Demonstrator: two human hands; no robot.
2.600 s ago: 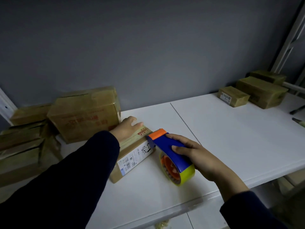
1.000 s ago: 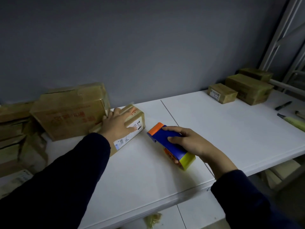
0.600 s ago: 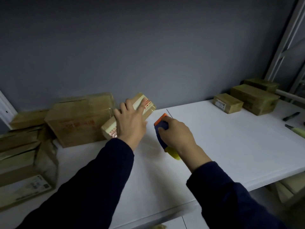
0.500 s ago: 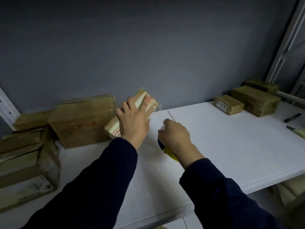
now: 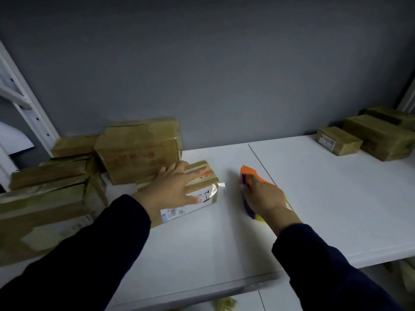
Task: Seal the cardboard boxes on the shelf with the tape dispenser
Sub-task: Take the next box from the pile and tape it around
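A small cardboard box (image 5: 202,187) with a white label lies flat on the white shelf (image 5: 314,209), left of centre. My left hand (image 5: 173,187) rests on its top with the fingers spread. A shiny bit of clear tape sticks out at the box's right corner. To the right, my right hand (image 5: 262,196) grips the tape dispenser (image 5: 247,178), blue and orange with a yellow roll end, a short gap away from the box. The hand hides most of the dispenser.
A larger taped box (image 5: 139,149) stands behind the small one. Several flat boxes (image 5: 45,198) are stacked at the far left. Three boxes (image 5: 359,140) sit at the back right. The shelf's front edge runs below my arms.
The small box was tilted up on its edge in my left hand; it now lies flat on the shelf. My right hand and dispenser shifted slightly right, away from the box.
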